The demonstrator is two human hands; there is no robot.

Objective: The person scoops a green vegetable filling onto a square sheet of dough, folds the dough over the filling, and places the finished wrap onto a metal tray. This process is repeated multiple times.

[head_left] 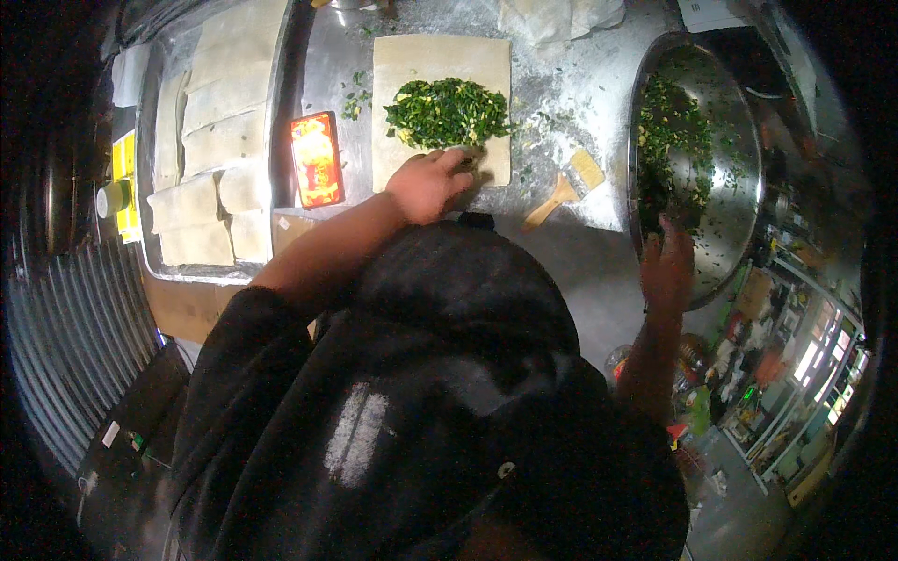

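A pale rectangular dough sheet (400,58) lies on the floury metal table, with a heap of chopped leafy greens mixed with yellow bits (447,112) across its middle. My left hand (428,185) rests at the sheet's near edge, just below the heap, its fingers bent slightly and apart with nothing seen in them. To the right, my right hand (667,266) reaches over the near rim of a large steel bowl (739,187). Its fingers are apart and touch or hover by the loose chopped greens (678,131) inside; their tips are partly in shadow.
A flat brush (566,189) lies between sheet and bowl. Left of the sheet sits a lit red-orange rectangular device (316,159). Beyond it, a large tray (273,140) holds several overlapping dough sheets (224,136). Crumpled white plastic (561,17) lies at the back. Cluttered shelves (776,374) stand lower right.
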